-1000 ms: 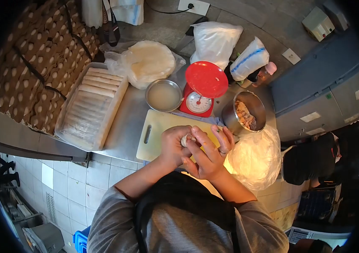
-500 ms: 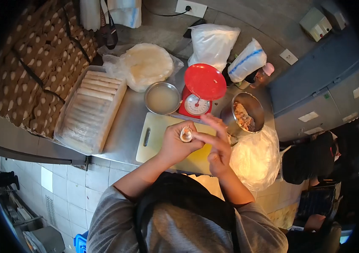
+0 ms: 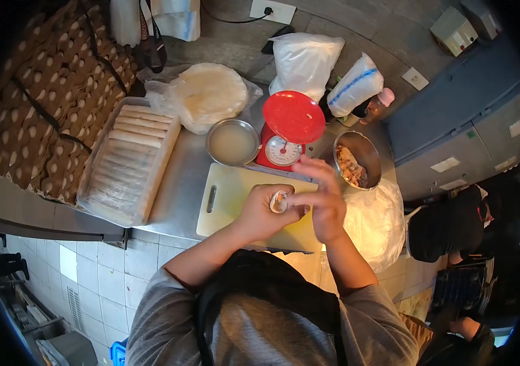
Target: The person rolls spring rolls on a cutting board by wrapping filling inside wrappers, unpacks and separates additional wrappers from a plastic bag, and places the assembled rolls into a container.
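My left hand (image 3: 263, 211) is wrapped round a pale roll (image 3: 279, 202), whose open end shows orange filling. My right hand (image 3: 326, 201) has its fingers spread, with one fingertip at or close to the roll's end. Both hands are over a yellowish cutting board (image 3: 223, 195). Behind the board stand a metal bowl of cloudy liquid (image 3: 233, 142) and a red scale (image 3: 294, 117). A metal pot (image 3: 374, 156) with orange filling is right of them.
At left lie a tray of pale rolls (image 3: 129, 165) and stacked egg cartons (image 3: 52, 97). Round wrappers (image 3: 208, 91) and white bags (image 3: 304, 64) are at the back. A plastic bag (image 3: 373, 226) sits right of the board. A person (image 3: 446, 226) is at far right.
My right hand has drawn off the roll and its fingers have spread. The roll's filled end now shows in my left hand. At lower right, a person's arm has come into view.
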Tool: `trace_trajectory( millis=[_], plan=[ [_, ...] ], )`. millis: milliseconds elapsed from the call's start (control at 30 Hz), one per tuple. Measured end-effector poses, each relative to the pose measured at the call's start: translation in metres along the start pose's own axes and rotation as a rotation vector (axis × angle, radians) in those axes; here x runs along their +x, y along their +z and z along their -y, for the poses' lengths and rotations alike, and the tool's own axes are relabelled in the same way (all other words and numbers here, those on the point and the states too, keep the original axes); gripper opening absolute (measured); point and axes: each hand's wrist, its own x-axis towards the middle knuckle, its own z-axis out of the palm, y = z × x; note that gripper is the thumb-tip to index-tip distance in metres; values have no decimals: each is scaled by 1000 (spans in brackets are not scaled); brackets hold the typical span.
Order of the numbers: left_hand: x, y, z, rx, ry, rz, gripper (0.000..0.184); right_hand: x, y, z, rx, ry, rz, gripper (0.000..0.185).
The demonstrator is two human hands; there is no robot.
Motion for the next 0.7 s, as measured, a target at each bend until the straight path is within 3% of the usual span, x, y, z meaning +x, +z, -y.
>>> trace_trajectory(
  millis=[67, 167, 233, 333, 467, 567, 633, 700],
  plan=[
    [2, -4, -13, -37, -70, 96, 23, -1, 0, -3, 232, 159, -57, 67],
    [5, -5, -18, -26, 0, 188, 21, -1, 7, -4, 343, 131, -9, 63],
    [6, -3, -17, -7, 112, 199, 20, 4, 3, -1, 277, 37, 39, 61],
    [9, -3, -18, -148, 25, 241, 21, 12, -4, 6, 66, -90, 109, 55],
    [14, -10, -5, -48, 99, 270, 19, 22, -11, 15, -217, -222, 201, 46],
    [15, -10, -1, -22, 41, 244, 19, 28, -15, 14, -302, -253, 287, 42],
    [16, -9, 0, 1, 46, 231, 20, 30, -17, 8, -235, -205, 294, 40],
    [14, -10, -20, -21, -92, 231, 20, 25, -20, 3, -96, -93, 231, 40]
  ],
)
